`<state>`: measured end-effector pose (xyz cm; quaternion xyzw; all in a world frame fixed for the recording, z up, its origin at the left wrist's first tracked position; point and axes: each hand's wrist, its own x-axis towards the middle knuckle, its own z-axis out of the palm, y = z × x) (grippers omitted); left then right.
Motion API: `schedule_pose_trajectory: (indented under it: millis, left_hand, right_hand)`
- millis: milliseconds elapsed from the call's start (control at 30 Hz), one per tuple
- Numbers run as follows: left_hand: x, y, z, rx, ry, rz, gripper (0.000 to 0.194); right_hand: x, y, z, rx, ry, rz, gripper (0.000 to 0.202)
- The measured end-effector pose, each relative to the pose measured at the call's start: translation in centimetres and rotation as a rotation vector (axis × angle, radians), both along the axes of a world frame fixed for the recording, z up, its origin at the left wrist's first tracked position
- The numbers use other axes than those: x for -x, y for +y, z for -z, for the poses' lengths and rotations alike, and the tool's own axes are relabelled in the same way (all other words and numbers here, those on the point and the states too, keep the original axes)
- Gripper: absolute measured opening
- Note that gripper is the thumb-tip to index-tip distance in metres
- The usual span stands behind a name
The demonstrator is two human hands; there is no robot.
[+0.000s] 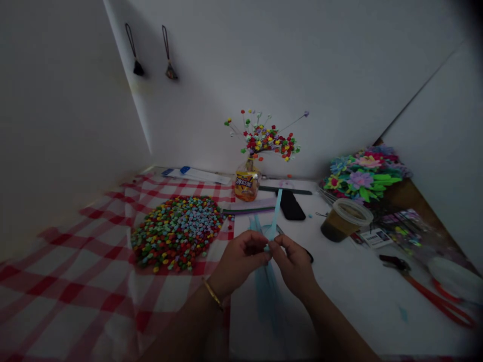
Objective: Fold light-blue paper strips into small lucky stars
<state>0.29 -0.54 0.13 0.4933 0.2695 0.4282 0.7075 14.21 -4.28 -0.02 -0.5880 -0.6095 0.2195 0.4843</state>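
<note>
My left hand (pixel 241 259) and my right hand (pixel 296 264) meet in front of me, fingertips pinched together on one light-blue paper strip (pixel 277 211). Its long free end stands up above the fingers, pointing away from me. The small part between the fingertips is mostly covered. Under and just beyond the hands, more blue paper strips (pixel 266 291) lie loose on the white tabletop (pixel 339 301). To the left, a big heap of small multicoloured folded paper stars (pixel 177 231) rests on a red-and-white checked cloth (pixel 113 296).
Behind the hands stand a bottle (pixel 247 185) holding star-tipped stems (pixel 267 138) and a black phone (pixel 290 205). On the right are a plastic tub of dark liquid (pixel 345 221), fuzzy craft flowers (pixel 364 173) and red-handled pliers (pixel 433 296). A white wall (pixel 302 60) bounds the back.
</note>
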Motion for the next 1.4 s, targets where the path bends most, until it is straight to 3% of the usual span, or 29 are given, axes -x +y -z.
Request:
schedule_pose_trajectory:
  millis: [400,633,800,1133,1400]
  left_hand:
    - [0.58,0.15,-0.33,-0.054,0.041,-0.053,0.013]
    - [0.78,0.18,-0.14,-0.099,0.02,-0.062,0.012]
    - [0.64,0.1,0.15,-0.061,-0.059,-0.035,0.021]
    - [0.79,0.19,-0.05,-0.135,0.065,-0.072,0.01]
    - [0.67,0.11,0.18,-0.072,-0.025,-0.034,0.011]
  right_hand:
    - [-0.41,0.18,0.91,0.052,0.454,-0.151,0.023]
    - [-0.5,0.1,0.26,0.135,0.49,-0.231,0.017]
    - [-0.25,0.07,0.56,0.056,0.488,-0.187,0.017]
    - [-0.17,-0.07,0.76,-0.004,0.42,-0.154,0.014]
    - [-0.54,0.0,0.94,-0.007,0.528,-0.208,0.012]
